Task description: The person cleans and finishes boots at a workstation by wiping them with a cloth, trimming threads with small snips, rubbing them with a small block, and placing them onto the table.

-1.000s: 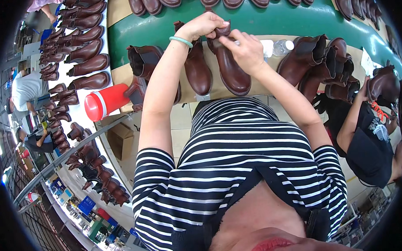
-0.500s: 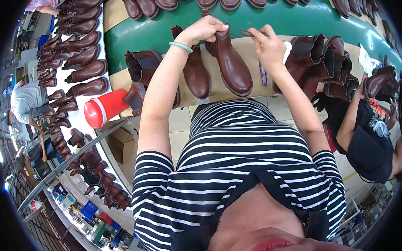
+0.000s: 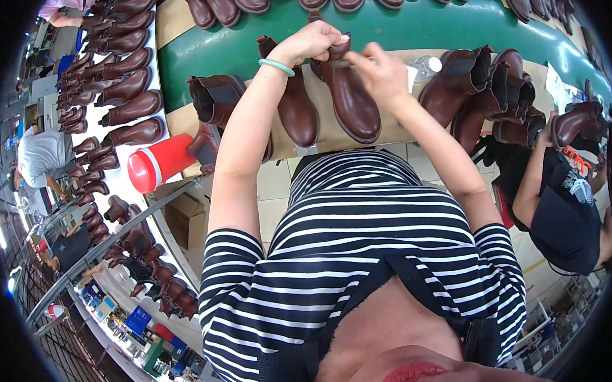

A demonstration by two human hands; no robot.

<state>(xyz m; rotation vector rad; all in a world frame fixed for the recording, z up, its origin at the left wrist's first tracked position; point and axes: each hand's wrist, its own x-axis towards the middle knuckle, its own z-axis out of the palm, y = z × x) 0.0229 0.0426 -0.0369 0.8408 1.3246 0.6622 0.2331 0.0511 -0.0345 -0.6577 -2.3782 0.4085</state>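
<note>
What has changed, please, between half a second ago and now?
The right hand has moved left, from beside the held brown boot to its upper part, baring the clear bottle it mostly hid. The left hand still pinches the boot's top; the red container lies where it was.

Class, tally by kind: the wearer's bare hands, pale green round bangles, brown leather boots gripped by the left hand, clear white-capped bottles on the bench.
Bare left hand, bare right hand: 2
Pale green round bangle: 1
Gripped brown leather boot: 1
Clear white-capped bottle: 1
Total: 5
</note>
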